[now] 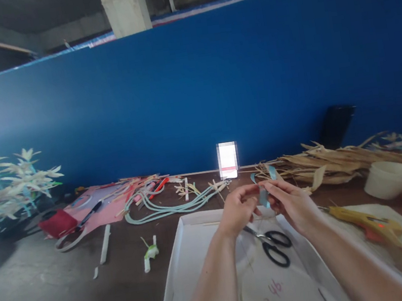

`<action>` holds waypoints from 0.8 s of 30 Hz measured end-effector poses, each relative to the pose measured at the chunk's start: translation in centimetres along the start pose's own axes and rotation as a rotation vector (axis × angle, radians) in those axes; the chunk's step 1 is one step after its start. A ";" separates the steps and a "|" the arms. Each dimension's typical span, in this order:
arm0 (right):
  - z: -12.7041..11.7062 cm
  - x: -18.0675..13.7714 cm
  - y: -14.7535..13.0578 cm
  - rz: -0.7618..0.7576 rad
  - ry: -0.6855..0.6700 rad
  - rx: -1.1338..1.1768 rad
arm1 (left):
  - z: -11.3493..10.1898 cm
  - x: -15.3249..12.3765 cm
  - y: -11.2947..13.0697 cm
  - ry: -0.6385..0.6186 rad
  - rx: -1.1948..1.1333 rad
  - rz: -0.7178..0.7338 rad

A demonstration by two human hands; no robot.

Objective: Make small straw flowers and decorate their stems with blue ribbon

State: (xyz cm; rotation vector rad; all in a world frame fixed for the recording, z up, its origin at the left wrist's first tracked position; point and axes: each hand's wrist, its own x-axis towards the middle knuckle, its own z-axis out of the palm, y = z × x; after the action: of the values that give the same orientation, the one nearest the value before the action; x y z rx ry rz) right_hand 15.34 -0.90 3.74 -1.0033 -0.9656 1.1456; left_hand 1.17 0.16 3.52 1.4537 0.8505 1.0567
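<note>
Between the fingertips of both hands is a small light-blue strip (263,196), ribbon-like; its exact kind is unclear. My left hand (239,208) pinches it from the left. My right hand (291,201) pinches its upper end from the right, fingers closed. Both hands are raised over the far side of a shallow white box lid (197,260). Black-handled scissors (274,247) lie in the lid below the hands, blades partly hidden by my left wrist. Handwritten red marks (275,289) show on the lid's bottom.
Right of the lid lies a yellow glue gun (368,221) with a lit red light. Behind it are a white cup (392,178) and dried husks (315,167). Pale-blue cords (168,210), pink sheets (92,205) and flower stems (14,181) are to the left. A blue partition (179,99) stands behind.
</note>
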 end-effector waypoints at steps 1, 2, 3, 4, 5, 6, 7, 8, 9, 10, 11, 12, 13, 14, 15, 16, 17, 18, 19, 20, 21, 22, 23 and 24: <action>0.0 0.0 0.1 0.007 0.001 -0.009 | 0.1 0.0 0.0 -0.026 -0.052 -0.026; -0.1 0.1 0.1 0.011 0.005 -0.022 | 0.2 0.1 -0.1 -0.034 -0.092 -0.052; -0.1 0.1 0.2 0.012 0.015 -0.038 | 0.2 0.1 -0.2 -0.032 -0.123 -0.076; -0.2 0.2 0.2 0.013 0.025 -0.057 | 0.2 0.2 -0.2 -0.020 -0.145 -0.098; -0.2 0.2 0.3 0.014 0.034 -0.076 | 0.3 0.2 -0.3 -0.002 -0.160 -0.114; -0.2 0.2 0.3 0.015 0.039 -0.092 | 0.3 0.3 -0.4 0.014 -0.170 -0.123; -0.3 0.2 0.4 0.016 0.037 -0.105 | 0.3 0.3 -0.4 0.030 -0.177 -0.124; -0.3 0.2 0.4 0.022 0.028 -0.114 | 0.3 0.4 -0.5 0.045 -0.181 -0.122; -0.3 0.2 0.4 0.032 0.014 -0.117 | 0.4 0.4 -0.6 0.060 -0.182 -0.119; -0.3 0.2 0.4 0.046 -0.001 -0.112 | 0.4 0.4 -0.6 0.078 -0.179 -0.117; -0.3 0.2 0.4 0.063 -0.016 -0.098 | 0.3 0.4 -0.6 0.092 -0.174 -0.116; -0.3 0.1 0.4 0.082 -0.028 -0.075 | 0.3 0.4 -0.7 0.104 -0.168 -0.115; -0.2 0.1 0.4 0.098 -0.036 -0.041 | 0.3 0.4 -0.7 0.111 -0.160 -0.112; -0.2 0.1 0.3 0.113 -0.042 -0.002 | 0.2 0.4 -0.7 0.114 -0.152 -0.108; -0.2 0.1 0.3 0.126 -0.045 0.035 | 0.2 0.5 -0.7 0.114 -0.142 -0.103; -0.3 0.1 0.2 0.137 -0.044 0.064 | 0.1 0.5 -0.7 0.113 -0.129 -0.100; -0.3 0.1 0.2 0.148 -0.045 0.079 | 0.0 0.5 -0.8 0.113 -0.115 -0.097; -0.4 0.1 0.2 0.154 -0.042 0.076 | 0.0 0.5 -0.8 0.114 -0.099 -0.097; -0.5 0.1 0.2 0.153 -0.044 0.051 | 0.0 0.5 -0.8 0.114 -0.084 -0.099; -0.6 0.1 0.2 0.142 -0.052 0.005 | 0.0 0.6 -0.9 0.114 -0.071 -0.102; -0.6 0.2 0.3 0.119 -0.065 -0.057 | 0.0 0.6 -0.9 0.117 -0.062 -0.106; -0.7 0.2 0.4 0.085 -0.081 -0.133 | 0.0 0.6 -1.0 0.123 -0.054 -0.110; -0.7 0.3 0.6 0.042 -0.095 -0.215 | 0.0 0.6 -1.0 0.128 -0.046 -0.113; -0.8 0.4 0.7 -0.008 -0.102 -0.293 | 0.0 0.6 -1.1 0.135 -0.036 -0.115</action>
State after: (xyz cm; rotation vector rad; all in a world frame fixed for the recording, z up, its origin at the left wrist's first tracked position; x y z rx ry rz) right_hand 15.96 -0.53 2.89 -1.1816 -1.2435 1.0756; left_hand 1.41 0.90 2.57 1.2989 0.9949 1.0863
